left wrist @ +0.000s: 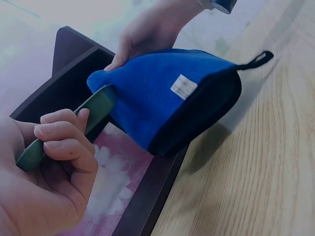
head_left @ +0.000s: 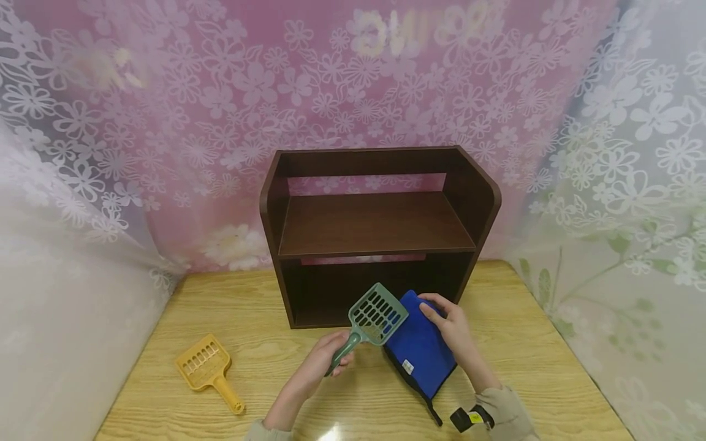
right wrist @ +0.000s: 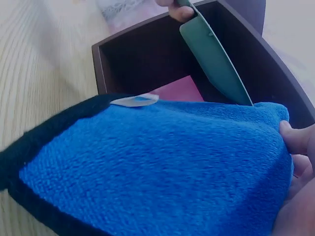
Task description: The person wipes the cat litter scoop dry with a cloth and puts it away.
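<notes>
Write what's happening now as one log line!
left hand: holds green slotted scoop | right hand: holds blue plush mitt | yellow slotted scoop: on wooden table

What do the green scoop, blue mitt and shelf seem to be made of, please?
Green scoop: probably plastic, smooth with a slight sheen, judging by its moulded slots.
Blue mitt: plush fabric, possibly microfibre, since short fuzzy pile shows up close.
Shelf: perhaps wood or wood-effect board, satin dark brown, going by its flat panels.
</notes>
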Motion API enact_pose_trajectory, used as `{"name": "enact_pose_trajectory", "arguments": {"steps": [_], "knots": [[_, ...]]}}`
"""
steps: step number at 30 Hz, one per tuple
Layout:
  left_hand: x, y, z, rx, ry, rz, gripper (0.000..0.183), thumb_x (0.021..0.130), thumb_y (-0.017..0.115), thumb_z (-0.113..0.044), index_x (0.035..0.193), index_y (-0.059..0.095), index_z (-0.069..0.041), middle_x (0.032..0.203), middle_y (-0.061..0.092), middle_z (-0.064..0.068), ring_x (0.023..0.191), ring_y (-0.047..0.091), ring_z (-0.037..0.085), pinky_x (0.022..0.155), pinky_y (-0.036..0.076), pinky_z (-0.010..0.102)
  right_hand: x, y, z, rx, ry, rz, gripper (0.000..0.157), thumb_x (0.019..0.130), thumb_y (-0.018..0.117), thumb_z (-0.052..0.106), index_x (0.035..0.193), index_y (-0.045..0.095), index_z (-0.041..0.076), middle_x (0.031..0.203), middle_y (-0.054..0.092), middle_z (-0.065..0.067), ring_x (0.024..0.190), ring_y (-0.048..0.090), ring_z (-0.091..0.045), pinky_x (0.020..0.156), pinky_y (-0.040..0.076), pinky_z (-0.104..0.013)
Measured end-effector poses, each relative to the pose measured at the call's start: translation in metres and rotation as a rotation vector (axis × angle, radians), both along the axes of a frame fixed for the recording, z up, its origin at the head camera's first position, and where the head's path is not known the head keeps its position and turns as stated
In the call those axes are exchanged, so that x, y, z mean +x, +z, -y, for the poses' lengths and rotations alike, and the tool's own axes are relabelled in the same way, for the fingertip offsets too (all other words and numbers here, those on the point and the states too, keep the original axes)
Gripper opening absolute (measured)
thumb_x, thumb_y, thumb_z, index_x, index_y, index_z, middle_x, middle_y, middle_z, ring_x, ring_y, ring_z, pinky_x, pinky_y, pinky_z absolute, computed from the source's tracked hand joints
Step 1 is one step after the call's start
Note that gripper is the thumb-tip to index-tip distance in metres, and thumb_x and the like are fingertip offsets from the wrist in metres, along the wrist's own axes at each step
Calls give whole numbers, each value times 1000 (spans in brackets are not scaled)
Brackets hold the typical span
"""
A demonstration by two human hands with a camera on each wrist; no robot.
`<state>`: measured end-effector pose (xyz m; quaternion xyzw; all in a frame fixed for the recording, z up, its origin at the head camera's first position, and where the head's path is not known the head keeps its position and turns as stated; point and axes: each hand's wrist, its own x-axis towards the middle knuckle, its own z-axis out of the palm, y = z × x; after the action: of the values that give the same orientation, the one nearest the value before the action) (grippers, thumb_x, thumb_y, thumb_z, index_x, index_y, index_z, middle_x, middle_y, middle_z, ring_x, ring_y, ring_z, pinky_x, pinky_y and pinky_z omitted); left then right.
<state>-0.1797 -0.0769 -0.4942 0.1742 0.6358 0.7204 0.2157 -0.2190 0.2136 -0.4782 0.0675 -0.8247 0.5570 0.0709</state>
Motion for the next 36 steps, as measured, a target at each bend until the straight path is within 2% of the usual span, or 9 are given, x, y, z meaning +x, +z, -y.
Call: {"name": "enact_pose_trajectory", "arguments": {"steps": [5,9,15,20,23,28,33,36], "knots": [[-1,-1,-1,8,-32,7,42,101,32,-30,115,55,3,62,37,-4,47,33,3,42,29,15,1,2,5,-107,-5,71,35,89,58,38,114,61,13,107,62,-5,92,57,-12,80,44,-21],[0,-3,-3,30,-72,16,42,100,33,-27,113,56,5,60,36,-4,48,31,3,40,27,15,2,4,13,-207,-16,133,39,88,59,37,116,60,10,100,64,-4,85,60,-12,74,48,-22],[3,-3,-8,58,-137,26,41,100,35,-27,110,56,7,61,37,-4,47,30,2,40,23,19,0,9,25,-281,-68,152,40,87,63,34,116,60,6,92,66,3,82,60,-9,74,47,-20],[3,-4,-9,34,-120,34,41,100,35,-28,112,56,6,62,38,-3,48,30,4,41,25,17,6,19,29,-305,-68,177,38,89,61,27,118,58,3,92,66,1,81,59,-9,74,46,-20],[2,-5,-7,4,-104,13,41,100,35,-28,111,57,5,63,39,-2,48,31,5,42,26,18,9,22,29,-293,-58,177,38,90,60,26,119,57,2,93,66,1,82,60,-9,74,47,-20],[-2,-7,-6,-29,-109,-26,40,100,35,-28,110,57,4,65,42,0,48,35,5,44,29,19,7,14,22,-316,-35,179,39,90,60,27,120,56,2,94,66,2,83,61,-8,73,48,-20],[-4,-8,-4,-16,-103,-9,40,100,33,-29,110,55,3,69,43,0,51,37,4,47,30,18,2,3,16,-326,-25,183,44,89,60,32,121,56,4,96,66,2,83,61,-9,72,50,-22],[-5,-7,0,4,-100,-5,42,101,31,-30,113,53,3,69,41,-1,49,34,4,44,27,20,4,3,14,-326,-10,188,44,89,60,34,121,55,4,97,65,2,84,62,-10,72,51,-23]]}}
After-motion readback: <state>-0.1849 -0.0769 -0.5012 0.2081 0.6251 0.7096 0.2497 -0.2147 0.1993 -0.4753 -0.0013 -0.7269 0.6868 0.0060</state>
